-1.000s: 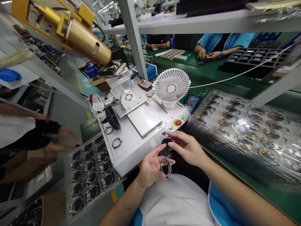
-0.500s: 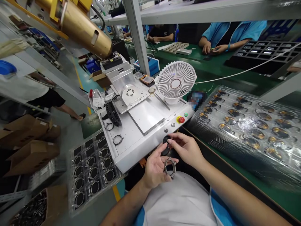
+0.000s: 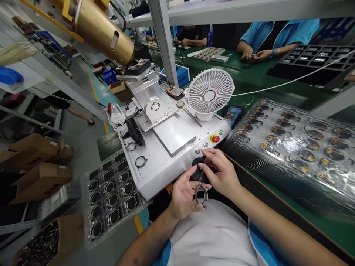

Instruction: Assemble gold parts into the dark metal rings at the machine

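Note:
Low in front of my body, my left hand holds a silver metal ring that looks like a round watch case, tilted between thumb and fingers. Just above it is a black round disc, which the left fingertips also touch. My right hand comes in from the right, its thumb and fingers closed at the disc's edge. The disc's lower part is partly hidden by fingers and shadow. The ring and disc are apart.
A white machine with a metal plate, loose rings and a red stop button stands ahead. A white fan sits on it. Clear trays hold round parts at left and right. Co-workers sit across.
The black disc now shows more of its face toward me. My right fingers have shifted up and spread a little around it. The ring stays in my left hand; the view has moved slightly.

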Demonstrator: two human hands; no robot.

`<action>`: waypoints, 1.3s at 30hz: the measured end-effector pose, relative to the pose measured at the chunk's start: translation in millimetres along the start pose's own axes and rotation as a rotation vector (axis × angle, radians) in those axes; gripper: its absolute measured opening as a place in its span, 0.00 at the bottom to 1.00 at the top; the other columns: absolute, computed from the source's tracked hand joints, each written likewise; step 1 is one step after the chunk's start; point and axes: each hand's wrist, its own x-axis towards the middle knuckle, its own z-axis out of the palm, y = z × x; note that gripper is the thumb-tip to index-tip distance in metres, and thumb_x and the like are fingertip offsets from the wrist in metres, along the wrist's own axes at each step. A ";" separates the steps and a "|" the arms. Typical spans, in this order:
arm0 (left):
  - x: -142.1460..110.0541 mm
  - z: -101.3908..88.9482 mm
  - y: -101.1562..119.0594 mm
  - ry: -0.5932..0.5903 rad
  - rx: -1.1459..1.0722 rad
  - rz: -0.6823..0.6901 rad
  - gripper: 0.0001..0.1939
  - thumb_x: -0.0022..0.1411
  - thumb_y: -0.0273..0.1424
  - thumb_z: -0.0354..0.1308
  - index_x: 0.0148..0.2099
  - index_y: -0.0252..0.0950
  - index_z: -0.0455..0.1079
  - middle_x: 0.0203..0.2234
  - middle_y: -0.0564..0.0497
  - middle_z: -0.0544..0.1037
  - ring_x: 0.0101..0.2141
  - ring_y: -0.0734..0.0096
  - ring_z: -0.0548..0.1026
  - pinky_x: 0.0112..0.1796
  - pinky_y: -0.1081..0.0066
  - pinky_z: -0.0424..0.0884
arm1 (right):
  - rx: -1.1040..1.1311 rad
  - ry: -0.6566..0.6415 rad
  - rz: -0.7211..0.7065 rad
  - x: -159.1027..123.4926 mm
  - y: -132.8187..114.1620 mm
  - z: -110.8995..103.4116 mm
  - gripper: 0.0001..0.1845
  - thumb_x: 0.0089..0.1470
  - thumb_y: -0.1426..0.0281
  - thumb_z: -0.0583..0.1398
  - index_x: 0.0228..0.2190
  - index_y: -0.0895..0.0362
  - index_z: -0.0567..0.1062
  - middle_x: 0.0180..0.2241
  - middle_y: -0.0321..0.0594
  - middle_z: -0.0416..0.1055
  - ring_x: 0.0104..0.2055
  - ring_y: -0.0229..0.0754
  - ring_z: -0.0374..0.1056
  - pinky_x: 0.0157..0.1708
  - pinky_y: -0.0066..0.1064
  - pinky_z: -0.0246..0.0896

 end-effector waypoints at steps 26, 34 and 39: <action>9.3 -15.3 11.2 0.096 -0.208 -0.052 0.46 0.43 0.46 0.82 0.64 0.40 0.75 0.56 0.41 0.77 0.41 0.63 0.83 0.47 0.66 0.79 | -0.026 -0.200 -0.373 16.5 5.4 -7.8 0.04 0.65 0.74 0.59 0.37 0.54 0.73 0.46 0.50 0.73 0.46 0.44 0.74 0.40 0.34 0.74; 8.9 -20.6 14.7 0.137 -0.145 0.050 0.45 0.47 0.44 0.81 0.65 0.37 0.74 0.41 0.44 0.84 0.44 0.59 0.84 0.50 0.65 0.78 | 0.012 -0.044 0.423 100.1 21.3 15.5 0.06 0.58 0.66 0.61 0.30 0.54 0.70 0.25 0.36 0.73 0.26 0.39 0.68 0.30 0.31 0.62; -5.7 -27.0 13.8 0.112 0.025 0.156 0.47 0.51 0.45 0.79 0.69 0.38 0.69 0.45 0.42 0.84 0.46 0.58 0.84 0.49 0.66 0.79 | -0.116 -0.008 0.534 109.3 31.6 16.5 0.14 0.51 0.63 0.67 0.36 0.54 0.71 0.24 0.32 0.72 0.28 0.42 0.69 0.32 0.33 0.60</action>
